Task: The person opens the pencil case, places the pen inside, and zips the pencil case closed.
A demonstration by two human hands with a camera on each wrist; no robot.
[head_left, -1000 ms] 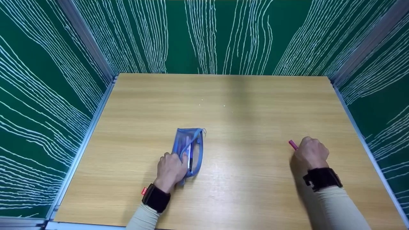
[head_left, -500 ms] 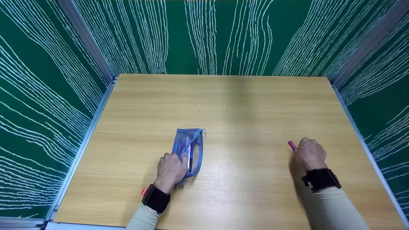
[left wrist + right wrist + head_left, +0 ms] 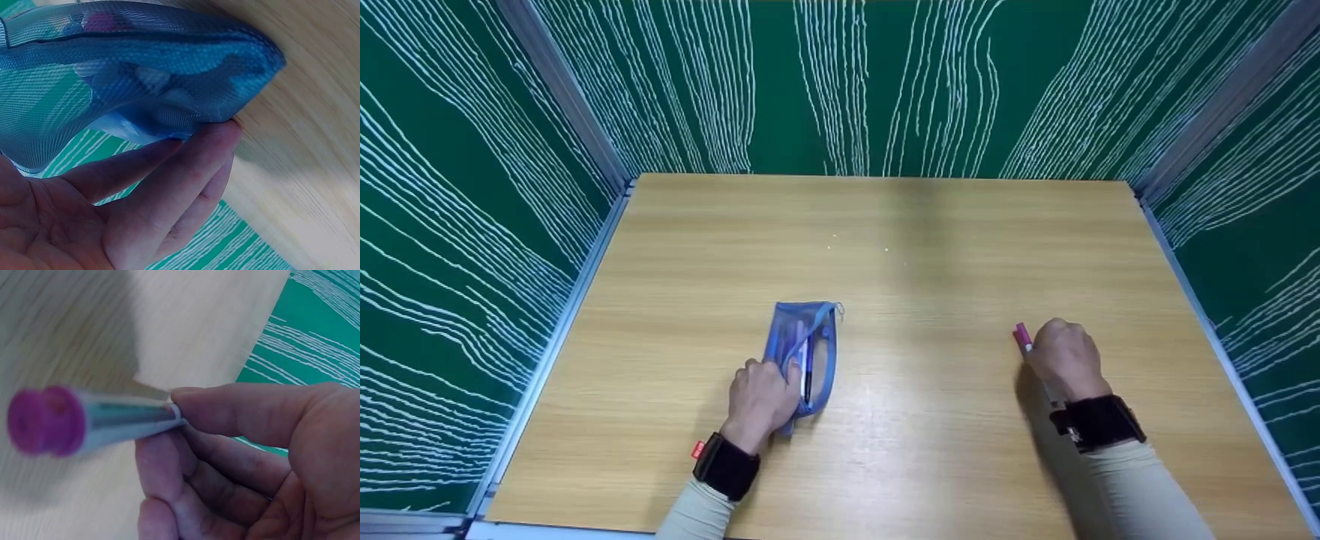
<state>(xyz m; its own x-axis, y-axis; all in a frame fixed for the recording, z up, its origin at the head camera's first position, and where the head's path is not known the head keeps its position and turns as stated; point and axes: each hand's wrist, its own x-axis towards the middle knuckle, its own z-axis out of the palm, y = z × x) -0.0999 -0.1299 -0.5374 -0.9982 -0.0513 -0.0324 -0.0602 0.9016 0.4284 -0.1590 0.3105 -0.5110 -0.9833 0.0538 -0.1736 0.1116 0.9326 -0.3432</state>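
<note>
A blue mesh pencil case point(image 3: 777, 330) lies left of centre on the table, its zip gaping along the right side. Inside are pens point(image 3: 808, 367), one with a black tip. My left hand point(image 3: 763, 394) grips the case's near left edge, thumb at the opening; in the left wrist view the fingertips point(image 3: 225, 138) press against the mesh point(image 3: 169, 45). Over the table's right side, my right hand point(image 3: 1066, 358) pinches a marker with a magenta end point(image 3: 1021, 334). The right wrist view shows its pale barrel point(image 3: 121, 419) between thumb and fingers, the magenta end pointing away from the palm.
The wooden table point(image 3: 720, 225) is bounded by green panels point(image 3: 776, 90) with white wavy lines at the back and both sides. A few tiny specks point(image 3: 886, 250) lie toward the table's far half. Grey-blue rails point(image 3: 1185, 277) run along the side edges.
My right hand has shifted left with the marker, whose magenta end now points more straight away from me, and more of its barrel shows. The left hand and pencil case have stayed put.
</note>
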